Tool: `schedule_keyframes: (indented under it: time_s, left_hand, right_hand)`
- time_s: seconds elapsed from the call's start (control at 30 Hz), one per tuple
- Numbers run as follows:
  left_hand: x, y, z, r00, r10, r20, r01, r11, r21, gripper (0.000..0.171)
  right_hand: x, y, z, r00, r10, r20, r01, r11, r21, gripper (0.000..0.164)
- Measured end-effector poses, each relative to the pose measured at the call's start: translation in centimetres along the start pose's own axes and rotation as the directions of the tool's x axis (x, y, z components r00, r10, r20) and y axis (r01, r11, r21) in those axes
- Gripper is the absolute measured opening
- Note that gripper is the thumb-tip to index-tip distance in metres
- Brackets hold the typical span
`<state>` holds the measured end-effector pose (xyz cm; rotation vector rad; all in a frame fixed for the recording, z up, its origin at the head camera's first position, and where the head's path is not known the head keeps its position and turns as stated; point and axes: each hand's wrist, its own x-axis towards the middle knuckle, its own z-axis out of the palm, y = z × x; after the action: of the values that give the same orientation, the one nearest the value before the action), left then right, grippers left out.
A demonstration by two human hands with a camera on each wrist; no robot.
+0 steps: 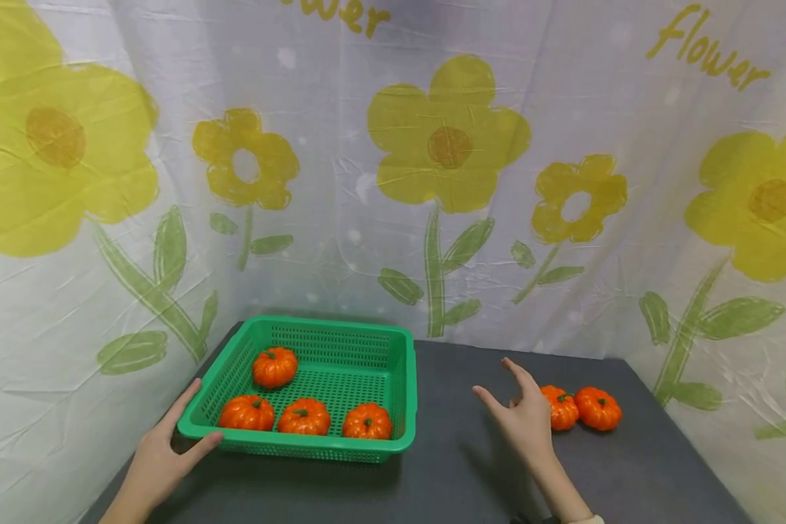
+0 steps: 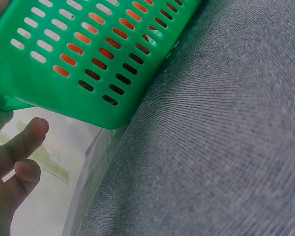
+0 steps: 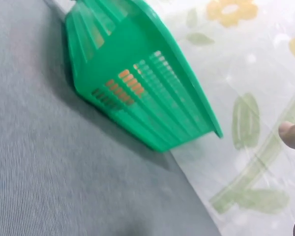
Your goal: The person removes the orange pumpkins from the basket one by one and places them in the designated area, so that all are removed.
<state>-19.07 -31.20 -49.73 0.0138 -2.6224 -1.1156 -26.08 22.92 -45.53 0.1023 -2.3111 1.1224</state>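
A green plastic basket with slotted walls stands on the table, several small orange pumpkins inside it, most of them along its front wall. My left hand holds the basket's front left corner, thumb at the front rim and fingers along the left side. In the left wrist view, some of its fingers hang loosely bent beside the basket. To the right of the basket my right hand is raised with thumb and fingers spread apart, holding nothing. It partly hides one of two orange pumpkins lying side by side on the table.
The dark grey table reaches back to a white cloth printed with yellow flowers, which hangs behind it and along both sides. The basket's back edge is close to the cloth.
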Motion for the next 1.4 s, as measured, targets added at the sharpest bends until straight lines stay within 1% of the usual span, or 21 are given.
schedule_keyframes:
  time_s: [0.17, 0.3, 0.63, 0.87, 1.03, 1.4]
  left_hand:
    - [-0.1, -0.3, -0.2, 1.0, -0.014, 0.016, 0.014, 1.0, 0.012, 0.095]
    - [0.0, -0.2, -0.3, 1.0, -0.005, 0.015, 0.005, 1.0, 0.017, 0.094]
    - [0.0, 0.4, -0.3, 1.0, 0.011, 0.018, -0.011, 1.0, 0.006, 0.093]
    - [-0.2, 0.4, -0.2, 0.999, 0.036, -0.007, -0.036, 0.999, -0.002, 0.093]
    - [-0.3, 0.3, -0.2, 0.999, 0.039, -0.012, -0.039, 0.999, -0.001, 0.093]
    - [-0.2, 0.0, 0.0, 0.999, 0.045, -0.029, -0.045, 0.999, 0.001, 0.093]
  right_hand:
    - [0.0, -1.5, 1.6, 0.997, -0.072, 0.034, 0.071, 0.997, 0.038, 0.075]
    - [0.3, -2.7, 2.8, 0.993, -0.103, 0.052, 0.1, 0.993, 0.064, 0.075]
    - [1.1, -6.0, 4.8, 0.988, -0.123, 0.089, 0.108, 0.982, 0.152, 0.075]
    - [1.2, -7.7, 6.3, 0.982, -0.13, 0.134, 0.103, 0.977, 0.188, 0.074]
    - [1.2, -8.8, 7.3, 0.977, -0.146, 0.156, 0.113, 0.973, 0.203, 0.075]
    - [1.5, -10.8, 9.2, 0.962, -0.192, 0.194, 0.155, 0.969, 0.193, 0.075]
